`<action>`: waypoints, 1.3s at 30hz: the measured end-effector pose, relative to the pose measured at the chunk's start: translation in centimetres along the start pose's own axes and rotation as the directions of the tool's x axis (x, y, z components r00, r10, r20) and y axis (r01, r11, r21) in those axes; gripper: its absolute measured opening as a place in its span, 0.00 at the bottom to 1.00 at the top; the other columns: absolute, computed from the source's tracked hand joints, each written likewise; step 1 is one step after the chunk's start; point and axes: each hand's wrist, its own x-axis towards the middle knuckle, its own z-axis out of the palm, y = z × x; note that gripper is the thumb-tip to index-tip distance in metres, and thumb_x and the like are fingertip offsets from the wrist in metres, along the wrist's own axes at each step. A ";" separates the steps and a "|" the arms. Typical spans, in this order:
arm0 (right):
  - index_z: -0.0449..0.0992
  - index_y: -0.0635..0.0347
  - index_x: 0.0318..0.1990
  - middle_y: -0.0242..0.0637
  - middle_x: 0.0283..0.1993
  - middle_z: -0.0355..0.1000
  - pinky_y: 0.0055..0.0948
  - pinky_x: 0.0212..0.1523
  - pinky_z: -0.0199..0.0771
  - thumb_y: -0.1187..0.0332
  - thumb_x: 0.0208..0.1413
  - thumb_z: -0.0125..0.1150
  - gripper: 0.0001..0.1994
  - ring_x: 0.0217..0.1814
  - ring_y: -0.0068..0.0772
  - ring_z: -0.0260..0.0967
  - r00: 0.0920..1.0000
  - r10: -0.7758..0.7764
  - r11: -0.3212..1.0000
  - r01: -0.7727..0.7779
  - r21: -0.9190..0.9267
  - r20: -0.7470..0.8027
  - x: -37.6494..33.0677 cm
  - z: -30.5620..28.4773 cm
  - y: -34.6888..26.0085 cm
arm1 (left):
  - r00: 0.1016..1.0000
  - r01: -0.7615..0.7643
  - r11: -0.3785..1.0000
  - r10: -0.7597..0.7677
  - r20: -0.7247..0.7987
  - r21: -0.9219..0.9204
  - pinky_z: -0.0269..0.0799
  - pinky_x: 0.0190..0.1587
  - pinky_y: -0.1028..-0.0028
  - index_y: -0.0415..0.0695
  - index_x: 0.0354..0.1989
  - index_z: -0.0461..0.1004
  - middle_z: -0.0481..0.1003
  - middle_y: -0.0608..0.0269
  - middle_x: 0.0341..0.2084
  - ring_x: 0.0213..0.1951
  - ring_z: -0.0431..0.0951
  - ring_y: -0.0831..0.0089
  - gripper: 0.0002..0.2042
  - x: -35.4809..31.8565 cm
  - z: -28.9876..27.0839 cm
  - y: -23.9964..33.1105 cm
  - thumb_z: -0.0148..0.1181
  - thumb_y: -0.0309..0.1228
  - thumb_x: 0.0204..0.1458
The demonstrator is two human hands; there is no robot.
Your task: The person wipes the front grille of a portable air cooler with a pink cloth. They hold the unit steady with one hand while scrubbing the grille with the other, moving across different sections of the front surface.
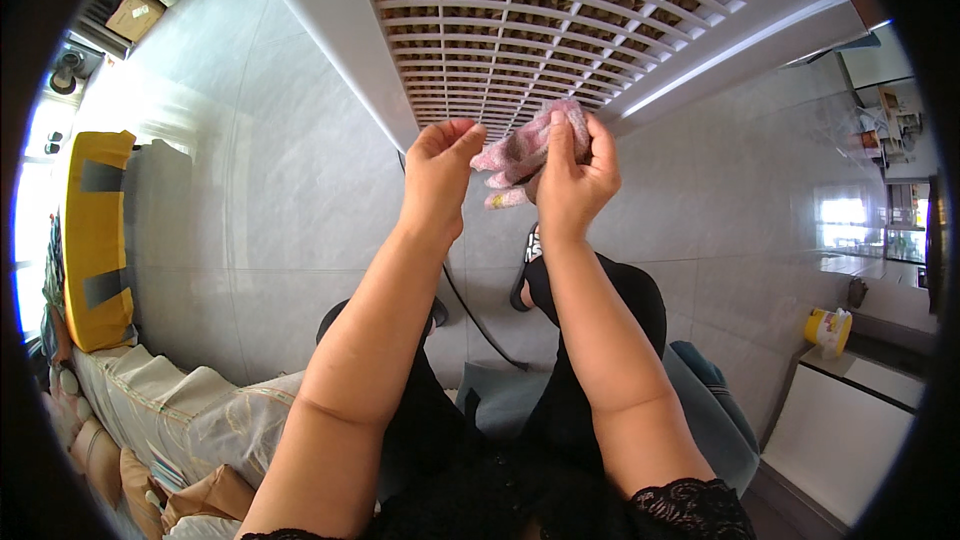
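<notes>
A fuzzy pink glove with greyish patches (510, 152) hangs from my right hand (577, 175), its fingers dangling toward the left. The thumb and fingers of that hand are closed on its upper part. My left hand (440, 165) is closed in a pinch right beside the glove's nearest finger. Whether a bit of the glove or something small sits in that pinch, I cannot make out. Just beyond both hands stands a white slatted grille (500, 30) in a pale frame, with a brownish, bumpy layer behind its bars.
A black cable (470, 310) runs over the grey tiled floor (280, 210) between my feet. At left are a yellow and grey box-like item (97, 240) and a covered couch (190, 390). A yellow tub (828, 330) stands on a white cabinet (840, 430) at right.
</notes>
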 end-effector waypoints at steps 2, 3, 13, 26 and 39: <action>0.78 0.64 0.40 0.40 0.32 0.77 0.30 0.34 0.74 0.71 0.51 0.65 0.10 0.31 0.29 0.74 0.988 -0.150 0.986 0.152 -0.075 0.031 -0.1 0.7 2.1 | 1.000 -0.003 1.000 0.002 -0.030 -0.028 0.63 0.46 0.72 0.46 0.43 0.73 0.76 0.70 0.36 0.42 0.73 0.77 0.11 0.4 0.3 -0.1 0.62 0.35 0.54; 0.78 0.64 0.38 0.40 0.33 0.77 0.28 0.34 0.74 0.71 0.50 0.65 0.09 0.31 0.29 0.74 0.975 -0.198 0.968 0.211 -0.137 0.102 -0.1 1.2 1.9 | 0.999 0.000 0.999 -0.002 -0.042 -0.038 0.64 0.46 0.72 0.45 0.43 0.73 0.76 0.69 0.37 0.42 0.74 0.76 0.11 0.6 0.3 0.1 0.62 0.35 0.55; 0.79 0.65 0.38 0.37 0.32 0.77 0.25 0.35 0.73 0.72 0.50 0.66 0.09 0.31 0.24 0.72 0.999 -0.041 0.993 0.040 -0.110 -0.013 -0.8 1.4 1.0 | 0.974 0.197 0.875 -0.226 -0.014 -0.442 0.66 0.49 0.64 0.45 0.40 0.75 0.76 0.65 0.36 0.41 0.74 0.69 0.09 1.8 0.0 0.2 0.62 0.34 0.56; 0.79 0.68 0.34 0.32 0.26 0.76 0.24 0.33 0.72 0.69 0.49 0.66 0.10 0.28 0.21 0.69 0.993 0.115 0.992 -0.116 -0.042 -0.025 0.3 0.1 -0.2 | 0.973 0.191 0.868 -0.229 -0.029 -0.458 0.68 0.43 0.69 0.47 0.36 0.76 0.75 0.69 0.30 0.33 0.74 0.75 0.07 2.5 -0.2 -0.1 0.64 0.34 0.54; 0.78 0.66 0.28 0.30 0.22 0.72 0.23 0.26 0.66 0.65 0.48 0.67 0.11 0.23 0.20 0.65 0.953 0.290 0.956 -0.292 0.013 0.086 -1.4 1.8 0.8 | 0.975 0.165 0.916 -0.207 -0.080 -0.365 0.70 0.37 0.72 0.44 0.34 0.76 0.76 0.68 0.27 0.30 0.75 0.76 0.06 2.4 -0.2 0.9 0.63 0.32 0.53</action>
